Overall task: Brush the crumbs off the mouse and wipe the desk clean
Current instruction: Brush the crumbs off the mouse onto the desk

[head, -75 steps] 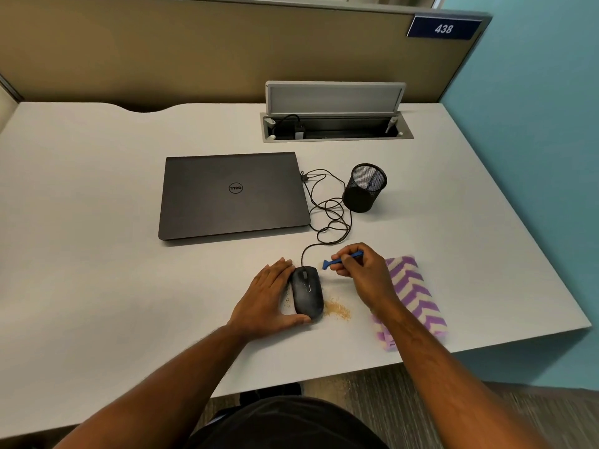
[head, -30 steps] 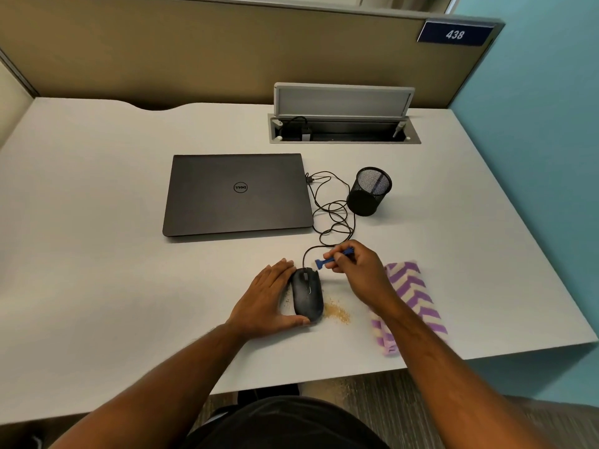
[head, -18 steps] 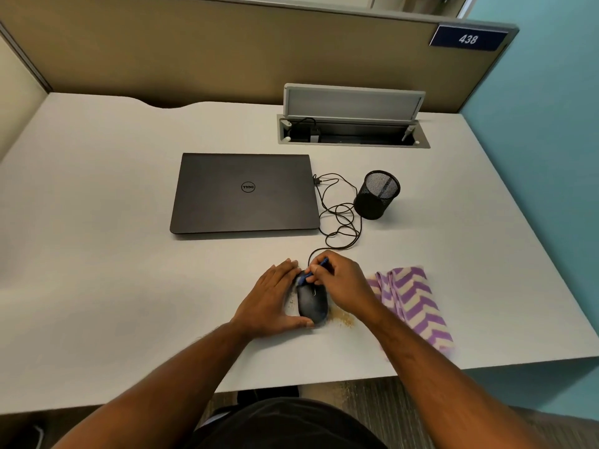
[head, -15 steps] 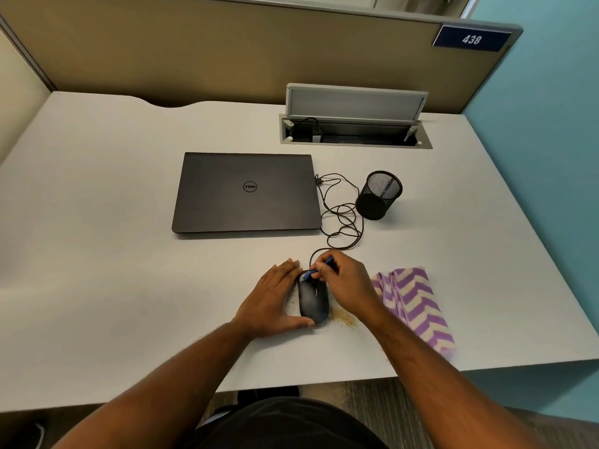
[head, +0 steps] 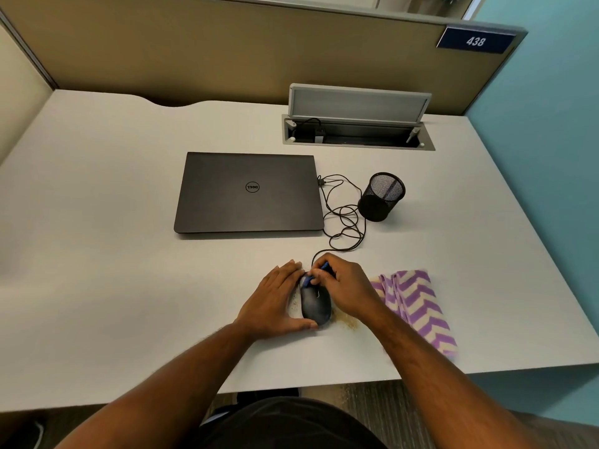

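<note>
Right hand (head: 345, 291) has lowered brush (head: 313, 279) onto mouse (head: 316, 303); left hand (head: 275, 303) steadies it.

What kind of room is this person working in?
Most likely an office cubicle: a tan partition walls the white desk, a blue number sign reading 438 marks the spot, and a closed laptop lies near a built-in cable box.
</note>
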